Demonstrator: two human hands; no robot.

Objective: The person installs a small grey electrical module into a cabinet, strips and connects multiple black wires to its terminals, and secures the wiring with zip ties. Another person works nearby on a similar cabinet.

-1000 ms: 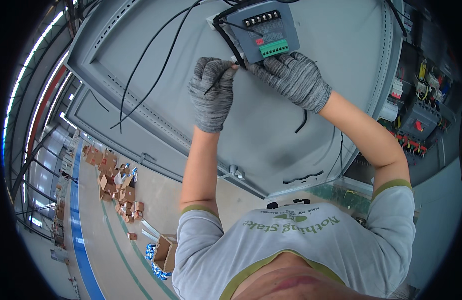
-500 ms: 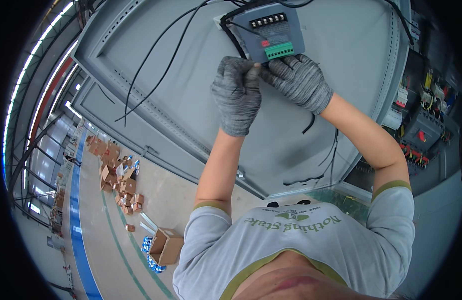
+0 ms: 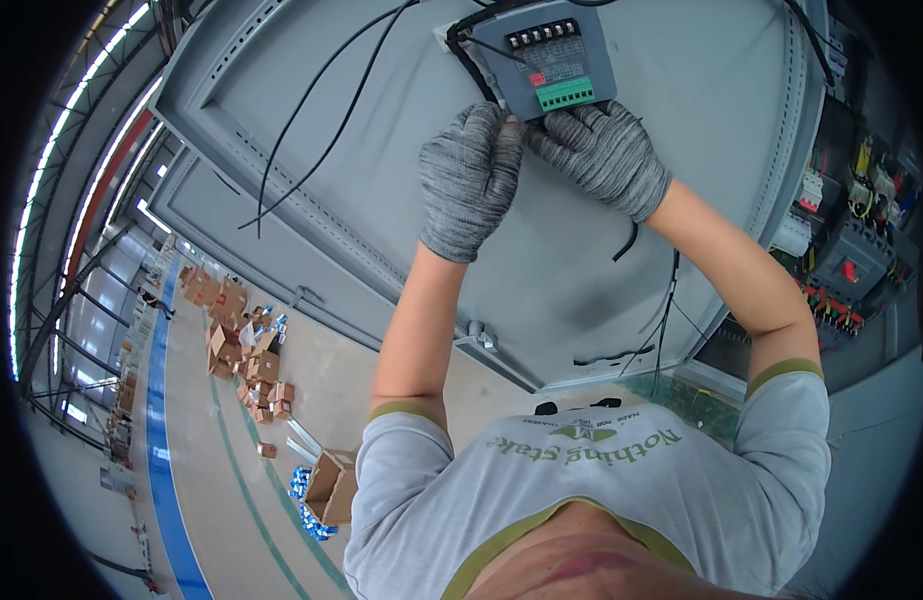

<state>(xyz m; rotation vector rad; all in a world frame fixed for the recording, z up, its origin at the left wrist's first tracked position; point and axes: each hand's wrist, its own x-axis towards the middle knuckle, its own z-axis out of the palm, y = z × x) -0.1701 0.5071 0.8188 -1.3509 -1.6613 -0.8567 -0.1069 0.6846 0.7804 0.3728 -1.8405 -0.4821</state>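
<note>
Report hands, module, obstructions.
Left hand curled by wire bundle, grip hidden. Right hand at lower edge of grey module. Black cables left, clear of hands.

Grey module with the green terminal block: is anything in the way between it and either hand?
Nothing visible separates the right hand from the lower edge of the grey module. A black cable bundle runs down along the module's left side toward the left hand.

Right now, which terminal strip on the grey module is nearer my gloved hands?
The green terminal strip, along the lower edge of the module, just above your right hand. The black terminal strip sits higher up, farther from that hand and your left hand.
</note>
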